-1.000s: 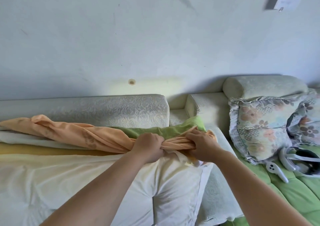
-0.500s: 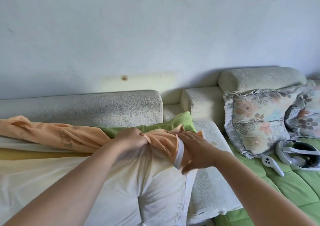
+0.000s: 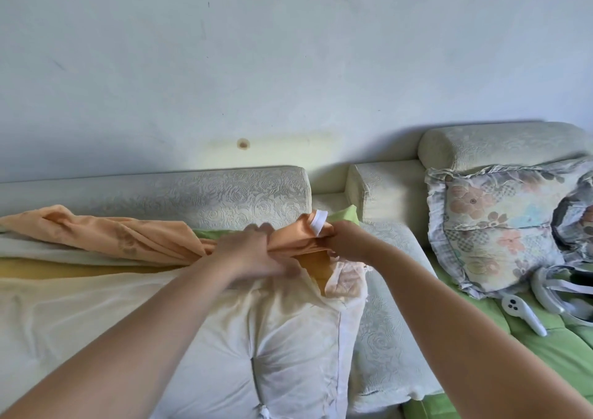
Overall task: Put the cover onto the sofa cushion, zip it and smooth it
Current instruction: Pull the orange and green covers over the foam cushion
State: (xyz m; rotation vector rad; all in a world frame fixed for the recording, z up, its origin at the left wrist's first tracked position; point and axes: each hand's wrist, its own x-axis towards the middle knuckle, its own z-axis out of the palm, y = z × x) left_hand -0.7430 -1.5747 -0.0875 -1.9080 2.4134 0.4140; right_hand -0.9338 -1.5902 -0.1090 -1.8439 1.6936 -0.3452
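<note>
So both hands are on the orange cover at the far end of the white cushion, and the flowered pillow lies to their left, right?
Wrong side: in the head view the flowered pillow lies to their right. The left hand and right hand are indeed on the orange cover at the far end of the white cushion.

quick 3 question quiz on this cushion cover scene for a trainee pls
1. True or false: the orange cover already encloses the whole white cushion.
2. What lies on the green seat just in front of the floral pillow? A) white controller B) scissors C) book
3. Which hand grips the cover end that bears the white strip?

Key:
1. False. The cover is bunched along the cushion's far edge.
2. A
3. The right hand.
</note>
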